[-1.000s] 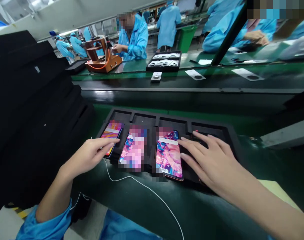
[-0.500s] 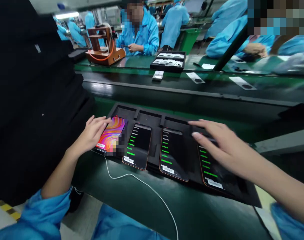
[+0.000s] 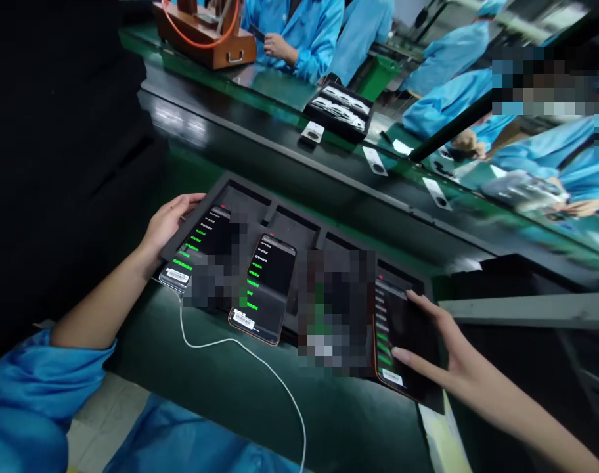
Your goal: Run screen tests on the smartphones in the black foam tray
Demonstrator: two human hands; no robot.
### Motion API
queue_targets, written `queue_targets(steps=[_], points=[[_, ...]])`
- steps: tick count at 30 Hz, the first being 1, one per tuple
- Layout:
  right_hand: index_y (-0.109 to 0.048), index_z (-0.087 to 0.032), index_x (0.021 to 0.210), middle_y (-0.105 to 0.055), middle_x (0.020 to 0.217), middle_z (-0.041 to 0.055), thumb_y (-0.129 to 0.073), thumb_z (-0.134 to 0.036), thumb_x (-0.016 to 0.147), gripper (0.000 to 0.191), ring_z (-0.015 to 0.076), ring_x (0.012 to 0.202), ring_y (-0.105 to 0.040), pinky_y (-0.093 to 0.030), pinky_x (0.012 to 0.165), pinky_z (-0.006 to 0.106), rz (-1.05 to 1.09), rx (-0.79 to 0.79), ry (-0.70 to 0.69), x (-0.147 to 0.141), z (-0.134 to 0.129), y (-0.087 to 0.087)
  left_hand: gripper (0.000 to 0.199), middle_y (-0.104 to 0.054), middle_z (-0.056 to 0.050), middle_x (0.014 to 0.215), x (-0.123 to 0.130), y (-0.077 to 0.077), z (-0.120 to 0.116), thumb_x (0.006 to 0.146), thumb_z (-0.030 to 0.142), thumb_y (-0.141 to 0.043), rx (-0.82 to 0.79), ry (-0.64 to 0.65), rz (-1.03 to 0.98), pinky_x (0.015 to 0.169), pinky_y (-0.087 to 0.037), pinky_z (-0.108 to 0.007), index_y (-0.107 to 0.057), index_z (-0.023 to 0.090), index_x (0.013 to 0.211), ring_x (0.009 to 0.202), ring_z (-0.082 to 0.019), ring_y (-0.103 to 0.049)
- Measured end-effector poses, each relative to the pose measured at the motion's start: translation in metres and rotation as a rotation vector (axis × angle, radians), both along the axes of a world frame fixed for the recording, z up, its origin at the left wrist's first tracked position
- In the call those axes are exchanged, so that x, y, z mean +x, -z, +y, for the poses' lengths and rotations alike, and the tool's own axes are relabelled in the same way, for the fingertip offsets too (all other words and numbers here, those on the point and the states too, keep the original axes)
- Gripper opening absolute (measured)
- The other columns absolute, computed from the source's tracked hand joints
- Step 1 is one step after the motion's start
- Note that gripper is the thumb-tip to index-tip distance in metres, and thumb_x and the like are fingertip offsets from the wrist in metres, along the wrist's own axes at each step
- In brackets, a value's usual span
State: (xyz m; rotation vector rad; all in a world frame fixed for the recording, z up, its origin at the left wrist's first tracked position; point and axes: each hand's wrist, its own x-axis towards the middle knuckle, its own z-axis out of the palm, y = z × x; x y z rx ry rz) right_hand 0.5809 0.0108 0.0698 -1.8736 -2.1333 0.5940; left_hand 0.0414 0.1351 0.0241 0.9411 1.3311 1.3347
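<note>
A black foam tray (image 3: 272,220) lies before me with phones in its compartments. My left hand (image 3: 169,223) grips the tray's left edge, its fingers partly hidden there. Beside it, the leftmost phone (image 3: 201,246) shows a list of green and white lines, with a white cable (image 3: 184,328) at its lower end. The second phone (image 3: 267,282) shows a similar list. Pixelation covers the third. My right hand (image 3: 444,355) is spread over the rightmost phone (image 3: 393,335), thumb on its screen and forefinger near its upper right.
Across a raised ledge, a black box (image 3: 339,108) holds white pieces, and white cards (image 3: 375,161) lie on the ledge. A wooden fixture (image 3: 208,49) with an orange hose stands at upper left. Co-workers in blue sit beyond. A black curtain (image 3: 48,164) hangs on the left.
My left hand has moved from the leftmost phone to the tray's edge. That phone's colourful screen is now a list. My right hand has come down onto the rightmost phone; the view has tilted.
</note>
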Motion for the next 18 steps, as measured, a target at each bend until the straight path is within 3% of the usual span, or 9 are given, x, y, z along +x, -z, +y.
queue_targets(steps=[4,7,10,12,15,18], points=[[-0.034,-0.037,0.171,-0.043,0.176,0.0098,-0.070,-0.072,0.094,0.092,0.0411,0.164,-0.038,-0.051,0.126,0.059,-0.048,-0.014,-0.026,0.005,-0.001,-0.009,0.045,-0.080,-0.011,0.120,0.000,0.001,-0.002,0.104,0.056,-0.065,-0.014,-0.001,-0.013,0.090,-0.065,-0.037,-0.078,0.020,0.128,0.105,-0.026,-0.077],[-0.041,-0.035,0.167,-0.050,0.171,0.0102,-0.069,-0.069,0.097,0.082,0.0380,0.159,-0.049,-0.056,0.122,0.054,-0.068,-0.027,-0.024,0.002,0.006,-0.013,0.047,-0.080,-0.011,0.118,0.000,0.002,-0.002,0.104,0.058,-0.065,-0.012,0.012,-0.015,0.089,-0.065,-0.038,-0.078,0.020,0.127,0.103,-0.027,-0.076],[-0.055,-0.032,0.156,-0.062,0.159,0.0104,-0.062,-0.066,0.104,0.062,0.0338,0.149,-0.060,-0.058,0.119,0.049,0.014,0.060,0.083,-0.008,0.021,-0.011,0.051,-0.080,-0.011,0.115,0.001,0.001,0.000,0.105,0.062,-0.063,0.018,0.005,0.018,0.084,-0.064,-0.035,-0.075,0.020,0.130,0.100,-0.025,-0.075],[-0.060,-0.030,0.147,-0.068,0.151,0.0109,-0.058,-0.068,0.105,0.057,0.0333,0.144,-0.064,-0.057,0.120,0.051,0.087,0.123,0.152,-0.015,0.033,-0.006,0.052,-0.078,-0.008,0.102,0.001,-0.001,0.002,0.105,0.066,-0.061,0.055,-0.038,0.080,0.074,-0.060,-0.030,-0.073,0.021,0.129,0.089,-0.021,-0.072],[-0.062,-0.029,0.141,-0.073,0.143,0.0124,-0.060,-0.074,0.101,0.060,0.0346,0.140,-0.067,-0.056,0.120,0.055,0.140,0.146,0.165,-0.019,0.050,0.002,0.045,-0.055,0.003,0.070,-0.003,-0.011,-0.002,0.108,0.064,-0.058,0.114,-0.128,0.195,0.055,-0.043,-0.023,-0.071,0.023,0.119,0.062,-0.012,-0.052],[-0.062,-0.029,0.141,-0.074,0.140,0.0136,-0.062,-0.077,0.098,0.065,0.0355,0.137,-0.069,-0.055,0.119,0.058,0.176,0.150,0.169,-0.020,0.059,0.008,0.029,-0.035,0.007,0.065,-0.014,-0.031,-0.031,0.108,0.053,-0.065,0.114,-0.159,0.249,0.052,-0.029,-0.019,-0.068,0.024,0.111,0.056,-0.009,-0.034]])
